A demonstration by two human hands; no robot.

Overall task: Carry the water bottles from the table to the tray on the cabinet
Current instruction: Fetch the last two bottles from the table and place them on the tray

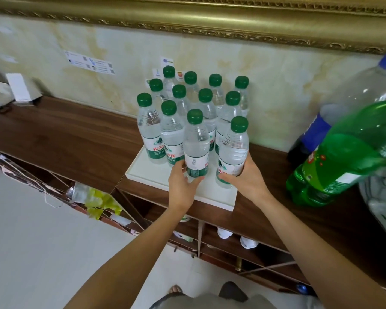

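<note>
Here each hand's fingers [226, 175] wrap a water bottle [196, 148] on the crowded tray [214, 197], soda bottles [334, 166] just right.

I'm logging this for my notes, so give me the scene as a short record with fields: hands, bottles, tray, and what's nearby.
left hand: left hand grips the front-middle bottle
right hand: right hand grips the front-right bottle
bottles: twelve green-capped, upright, clustered on the tray
tray: white tray on the brown cabinet
nearby: green soda bottle and blue-capped bottle, right
</note>
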